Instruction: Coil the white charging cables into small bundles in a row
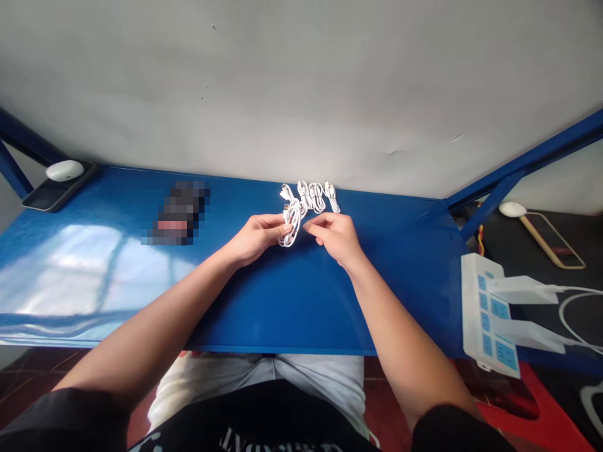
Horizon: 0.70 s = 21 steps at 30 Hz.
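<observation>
Coil of white cable (296,216) is resting pinched in the fingers of the left hand (255,239), above the bench (282,301), seemingly unfinished; the right hand's (338,237) fingers are pressing together beside it. Cable bundles (316,198) are lying far, apparently done.

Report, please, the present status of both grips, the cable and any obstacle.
Left grip: holding coiled cable. Right grip: beside it, contents unclear. Bundled cables just beyond, not between grips.

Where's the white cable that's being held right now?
In the head view, the held white cable is near the centre, in the left hand, just on the near side of the other white cables.
</observation>
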Each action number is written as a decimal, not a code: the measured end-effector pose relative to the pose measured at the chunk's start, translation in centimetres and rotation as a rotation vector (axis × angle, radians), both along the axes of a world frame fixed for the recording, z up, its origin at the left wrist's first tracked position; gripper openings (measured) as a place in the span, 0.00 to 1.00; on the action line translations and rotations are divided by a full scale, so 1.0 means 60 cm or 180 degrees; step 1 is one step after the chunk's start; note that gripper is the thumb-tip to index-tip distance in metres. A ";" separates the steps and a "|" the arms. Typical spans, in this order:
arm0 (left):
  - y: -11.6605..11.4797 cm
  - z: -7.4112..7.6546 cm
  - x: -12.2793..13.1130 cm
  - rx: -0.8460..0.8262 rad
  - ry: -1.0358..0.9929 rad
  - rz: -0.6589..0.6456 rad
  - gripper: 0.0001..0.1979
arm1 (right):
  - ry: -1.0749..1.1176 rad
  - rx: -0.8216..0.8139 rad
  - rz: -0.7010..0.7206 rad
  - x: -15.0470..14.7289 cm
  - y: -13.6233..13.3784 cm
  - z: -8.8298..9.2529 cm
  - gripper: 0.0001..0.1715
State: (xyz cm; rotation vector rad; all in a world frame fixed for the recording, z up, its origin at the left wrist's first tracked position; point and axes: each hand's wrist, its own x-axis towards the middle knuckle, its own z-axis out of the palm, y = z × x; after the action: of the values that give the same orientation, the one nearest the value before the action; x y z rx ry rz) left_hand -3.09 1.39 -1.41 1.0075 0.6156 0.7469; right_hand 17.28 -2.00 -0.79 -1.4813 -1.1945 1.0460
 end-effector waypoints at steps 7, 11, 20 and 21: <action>-0.004 0.014 -0.008 -0.0112 0.0008 -0.0776 0.11 | -0.0636 0.0432 0.0425 0.025 0.006 0.006 0.09; -0.003 0.010 -0.008 -0.0439 -0.0150 -0.0705 0.11 | -0.0784 0.0355 0.0554 0.027 0.007 -0.003 0.08; 0.003 0.016 0.001 -0.0689 0.0175 -0.0519 0.30 | -0.0497 -0.0637 0.0314 0.011 -0.003 0.009 0.10; 0.001 0.017 0.001 -0.0659 0.0225 -0.0542 0.35 | -0.0474 -0.0700 0.0277 0.010 -0.004 0.012 0.09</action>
State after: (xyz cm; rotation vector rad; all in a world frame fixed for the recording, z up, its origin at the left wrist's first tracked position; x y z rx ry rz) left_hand -3.00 1.48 -0.42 0.8852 0.6456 0.4887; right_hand 17.87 -2.22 -0.07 -1.7148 -1.2903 1.1728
